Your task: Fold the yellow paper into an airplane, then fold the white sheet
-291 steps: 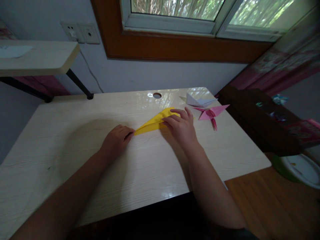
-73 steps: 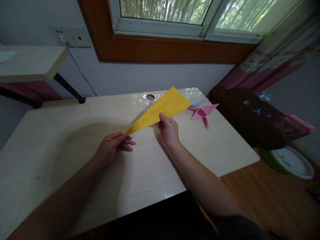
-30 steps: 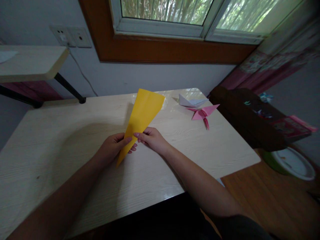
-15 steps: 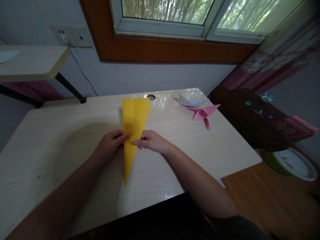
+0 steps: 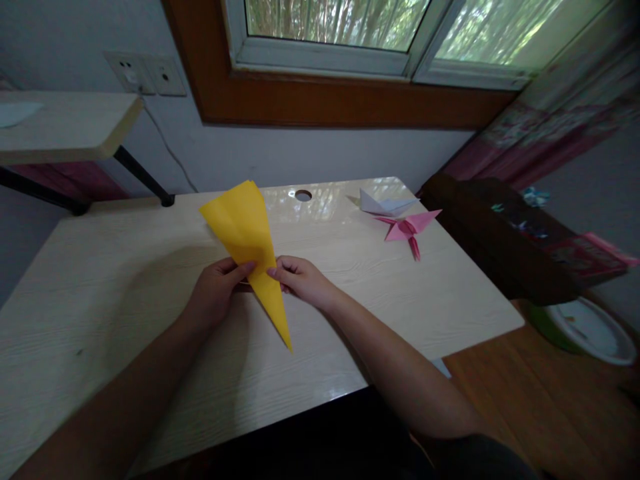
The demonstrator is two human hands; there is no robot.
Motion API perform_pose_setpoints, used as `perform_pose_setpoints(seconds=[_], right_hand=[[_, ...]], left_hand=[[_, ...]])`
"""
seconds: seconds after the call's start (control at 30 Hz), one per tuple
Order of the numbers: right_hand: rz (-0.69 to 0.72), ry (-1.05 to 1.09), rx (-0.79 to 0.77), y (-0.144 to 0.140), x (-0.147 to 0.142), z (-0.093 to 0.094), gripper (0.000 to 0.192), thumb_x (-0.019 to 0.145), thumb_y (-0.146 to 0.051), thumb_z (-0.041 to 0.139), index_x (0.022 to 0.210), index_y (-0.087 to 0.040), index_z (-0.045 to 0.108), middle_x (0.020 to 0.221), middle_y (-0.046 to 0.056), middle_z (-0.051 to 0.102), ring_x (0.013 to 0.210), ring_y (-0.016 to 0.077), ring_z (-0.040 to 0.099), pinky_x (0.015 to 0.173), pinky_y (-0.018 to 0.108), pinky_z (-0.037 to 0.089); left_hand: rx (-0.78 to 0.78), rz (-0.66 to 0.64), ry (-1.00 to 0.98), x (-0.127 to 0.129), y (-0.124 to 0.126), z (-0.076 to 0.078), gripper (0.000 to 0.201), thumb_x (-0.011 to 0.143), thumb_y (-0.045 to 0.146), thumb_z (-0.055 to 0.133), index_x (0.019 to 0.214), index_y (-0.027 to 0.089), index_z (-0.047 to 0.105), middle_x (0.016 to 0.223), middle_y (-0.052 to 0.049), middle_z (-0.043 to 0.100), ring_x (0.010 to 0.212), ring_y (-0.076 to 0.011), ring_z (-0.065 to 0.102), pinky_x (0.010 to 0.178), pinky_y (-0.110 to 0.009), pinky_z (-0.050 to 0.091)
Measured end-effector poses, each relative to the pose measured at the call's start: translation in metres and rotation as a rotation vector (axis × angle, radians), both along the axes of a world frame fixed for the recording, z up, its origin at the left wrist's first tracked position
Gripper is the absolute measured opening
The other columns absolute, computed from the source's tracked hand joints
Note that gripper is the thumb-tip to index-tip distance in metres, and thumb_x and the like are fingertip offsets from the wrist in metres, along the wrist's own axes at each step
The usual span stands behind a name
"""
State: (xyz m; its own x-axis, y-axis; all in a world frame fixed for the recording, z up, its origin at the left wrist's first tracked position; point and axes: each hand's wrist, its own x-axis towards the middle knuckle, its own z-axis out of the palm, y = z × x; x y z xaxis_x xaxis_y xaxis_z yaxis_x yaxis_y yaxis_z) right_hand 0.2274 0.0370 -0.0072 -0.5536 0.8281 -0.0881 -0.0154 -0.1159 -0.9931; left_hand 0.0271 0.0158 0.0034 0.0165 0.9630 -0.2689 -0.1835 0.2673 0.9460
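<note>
Left hand (image 5: 213, 288) and right hand (image 5: 303, 281) pinch one yellow paper (image 5: 249, 230), grip closed. Rightward lie one pink figure (image 5: 403, 231), one white figure (image 5: 381, 204).

The desk (image 5: 425, 300) bears white origami (image 5: 377, 205); pink origami (image 5: 404, 230) lies alongside.

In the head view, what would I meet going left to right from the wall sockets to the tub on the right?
Wall sockets → left hand → yellow folded paper → right hand → pink folded paper → white-and-green tub.
</note>
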Motion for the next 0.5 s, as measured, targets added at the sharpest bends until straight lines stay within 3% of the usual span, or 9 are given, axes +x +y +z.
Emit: perform_pose_setpoints(seconds=[0.33,0.5], right_hand=[[0.133,-0.106,0.043,0.001,0.006,0.008,0.036,0.090,-0.050,0.063,0.076,-0.018,0.055,0.069,-0.002,0.051,0.062,0.0104,0.045,0.058,0.025,0.034],[0.182,-0.129,0.011,0.002,0.007,0.010,0.037,0.088,-0.053,0.065,0.079,-0.018,0.056,0.074,-0.002,0.052,0.066,0.0111,0.048,0.062,0.025,0.038]], left_hand=[[0.044,0.228,-0.038,-0.026,0.022,0.002,0.024,0.067,0.035,0.086,0.077,0.017,0.074,0.088,-0.006,0.075,0.076,-0.0201,0.071,0.071,-0.030,0.062],[0.085,0.327,-0.057,-0.041,0.031,0.001,0.015,0.070,0.027,0.082,0.076,0.017,0.072,0.089,-0.006,0.074,0.078,-0.0190,0.070,0.072,-0.029,0.061]])
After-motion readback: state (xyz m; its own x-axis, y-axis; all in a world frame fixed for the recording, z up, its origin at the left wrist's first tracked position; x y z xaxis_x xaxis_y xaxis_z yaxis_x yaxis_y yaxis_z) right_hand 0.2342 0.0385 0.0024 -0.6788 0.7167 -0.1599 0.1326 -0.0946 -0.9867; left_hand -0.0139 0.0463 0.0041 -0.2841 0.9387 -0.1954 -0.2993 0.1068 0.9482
